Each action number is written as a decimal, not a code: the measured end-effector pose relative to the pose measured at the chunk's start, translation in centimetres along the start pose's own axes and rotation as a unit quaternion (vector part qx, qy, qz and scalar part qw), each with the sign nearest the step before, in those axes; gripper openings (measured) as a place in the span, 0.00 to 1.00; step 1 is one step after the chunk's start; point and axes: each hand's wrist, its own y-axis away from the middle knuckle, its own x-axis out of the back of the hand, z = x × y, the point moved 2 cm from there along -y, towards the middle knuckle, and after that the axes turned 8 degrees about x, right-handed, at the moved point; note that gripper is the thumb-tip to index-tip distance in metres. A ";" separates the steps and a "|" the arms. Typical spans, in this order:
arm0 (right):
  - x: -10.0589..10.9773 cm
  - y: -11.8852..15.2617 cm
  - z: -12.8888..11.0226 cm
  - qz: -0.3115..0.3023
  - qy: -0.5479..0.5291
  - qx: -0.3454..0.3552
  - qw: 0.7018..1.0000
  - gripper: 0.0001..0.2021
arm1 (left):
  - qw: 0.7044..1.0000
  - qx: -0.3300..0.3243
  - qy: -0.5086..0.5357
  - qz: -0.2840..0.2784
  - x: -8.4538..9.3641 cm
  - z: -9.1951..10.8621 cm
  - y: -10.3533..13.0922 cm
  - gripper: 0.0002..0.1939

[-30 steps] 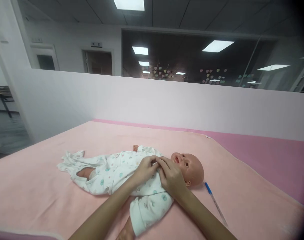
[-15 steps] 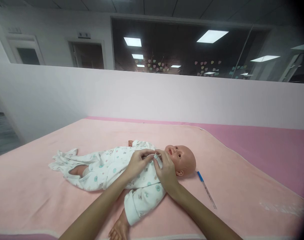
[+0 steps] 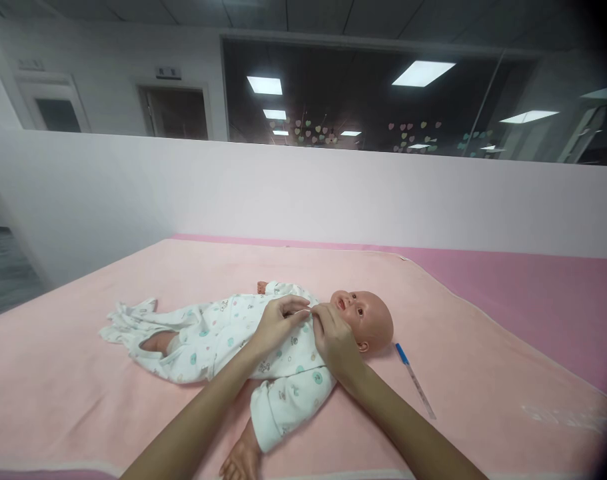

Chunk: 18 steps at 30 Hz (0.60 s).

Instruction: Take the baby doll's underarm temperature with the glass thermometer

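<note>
A baby doll (image 3: 376, 319) lies on its back, its head to the right, dressed in a white patterned romper (image 3: 228, 330). Both of my hands meet at the romper's collar, just below the doll's chin. My left hand (image 3: 279, 325) rests on the chest, thumb and fingers closed on the collar edge. My right hand (image 3: 337, 340) is bent over beside the neck, its fingers pinching the collar cloth from the head side. My fingers hide the fastening between them. One romper leg opening shows the doll's bare leg (image 3: 157, 343).
A thermometer (image 3: 416, 380) with a blue cap lies right of the doll's head. Clear plastic wrapping (image 3: 558, 417) lies farther right. A peach blanket (image 3: 473, 373) covers the pink surface, and a white partition (image 3: 383, 197) stands behind.
My right fingers have curled farther over the collar, covering the small snap and cloth edge that showed between my hands. My left hand has barely moved.
</note>
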 end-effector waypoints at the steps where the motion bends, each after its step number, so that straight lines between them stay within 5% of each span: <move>1: 0.0 0.0 0.0 -0.008 0.011 0.005 1.000 0.08 | 1.000 0.003 0.007 -0.002 0.0 0.0 0.0 0.13; 10: 0.5 -0.3 -0.2 0.022 0.107 0.027 0.994 0.06 | 0.999 0.015 0.040 -0.007 0.0 -0.4 -0.3 0.13; 18: 0.4 -0.2 -0.1 0.023 0.088 0.012 0.996 0.08 | 1.000 0.009 0.026 -0.001 0.0 -0.4 -0.3 0.13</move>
